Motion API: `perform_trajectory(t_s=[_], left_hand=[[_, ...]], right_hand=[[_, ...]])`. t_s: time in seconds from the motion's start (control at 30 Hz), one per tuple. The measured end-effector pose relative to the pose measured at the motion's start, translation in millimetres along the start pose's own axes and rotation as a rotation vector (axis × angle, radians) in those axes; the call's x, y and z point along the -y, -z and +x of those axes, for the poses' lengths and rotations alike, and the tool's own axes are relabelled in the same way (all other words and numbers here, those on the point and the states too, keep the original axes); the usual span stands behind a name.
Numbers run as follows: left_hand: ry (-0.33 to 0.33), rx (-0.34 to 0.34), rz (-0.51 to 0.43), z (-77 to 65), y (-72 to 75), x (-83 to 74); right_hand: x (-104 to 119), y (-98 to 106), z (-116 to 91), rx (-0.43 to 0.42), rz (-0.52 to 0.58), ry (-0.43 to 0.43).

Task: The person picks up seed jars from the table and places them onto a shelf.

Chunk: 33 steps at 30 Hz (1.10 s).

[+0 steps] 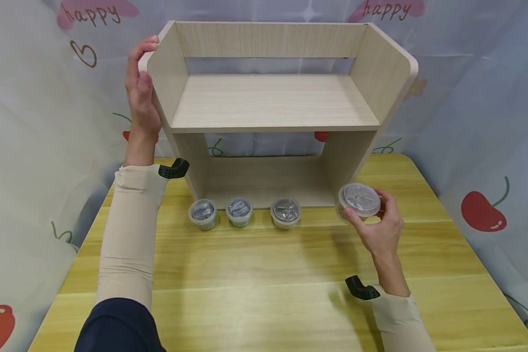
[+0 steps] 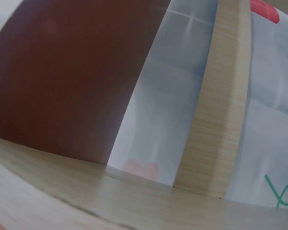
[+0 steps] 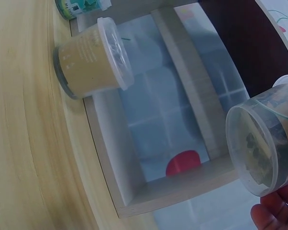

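Note:
My left hand (image 1: 143, 100) grips the upper left side panel of a pale wooden desktop shelf (image 1: 273, 101), the fingers wrapped over its front edge. To the right, my right hand (image 1: 384, 229) holds a round clear plastic tub (image 1: 359, 197) with a clear lid, between thumb and fingers, raised near the shelf's lower right corner. In the right wrist view the held tub (image 3: 252, 143) shows something dark inside its clear end. Three lidded tubs stand in front of the shelf: a left one (image 1: 203, 214), a middle one (image 1: 239, 211) and a right one (image 1: 286, 213).
The shelf stands on a yellow wood-grain table (image 1: 255, 283), two tiers high with an open back. A patterned cloth (image 1: 479, 122) hangs behind and at both sides. The left wrist view shows a dark brown shelf underside (image 2: 72, 81) and a pale crossbar (image 2: 213, 105).

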<state>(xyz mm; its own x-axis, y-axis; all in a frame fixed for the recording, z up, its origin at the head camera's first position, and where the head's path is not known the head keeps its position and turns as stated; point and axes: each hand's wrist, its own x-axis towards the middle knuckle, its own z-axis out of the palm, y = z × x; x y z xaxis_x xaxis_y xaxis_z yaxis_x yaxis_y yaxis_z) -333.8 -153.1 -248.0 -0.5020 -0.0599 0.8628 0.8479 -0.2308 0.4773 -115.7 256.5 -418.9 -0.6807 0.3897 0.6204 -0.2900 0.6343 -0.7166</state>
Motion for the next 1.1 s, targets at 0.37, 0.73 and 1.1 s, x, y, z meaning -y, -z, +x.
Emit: perform_trajectory(t_s=[0.37,0.73,1.1], left_hand=[[-0.006,0.0,-0.007,0.7,-1.8,0.6],[0.004,-0.019,-0.013,0.7,-0.8,0.9],[-0.004,-0.024,-0.007,0.9,-0.6,1.5]], right_hand=[[0.5,-1.7,4.6,-0.042,0.023,0.03],[48.4,0.2,10.4,-0.048,0.07,0.05],[8.7,-3.0,24.7,-0.047,0.059,0.086]])
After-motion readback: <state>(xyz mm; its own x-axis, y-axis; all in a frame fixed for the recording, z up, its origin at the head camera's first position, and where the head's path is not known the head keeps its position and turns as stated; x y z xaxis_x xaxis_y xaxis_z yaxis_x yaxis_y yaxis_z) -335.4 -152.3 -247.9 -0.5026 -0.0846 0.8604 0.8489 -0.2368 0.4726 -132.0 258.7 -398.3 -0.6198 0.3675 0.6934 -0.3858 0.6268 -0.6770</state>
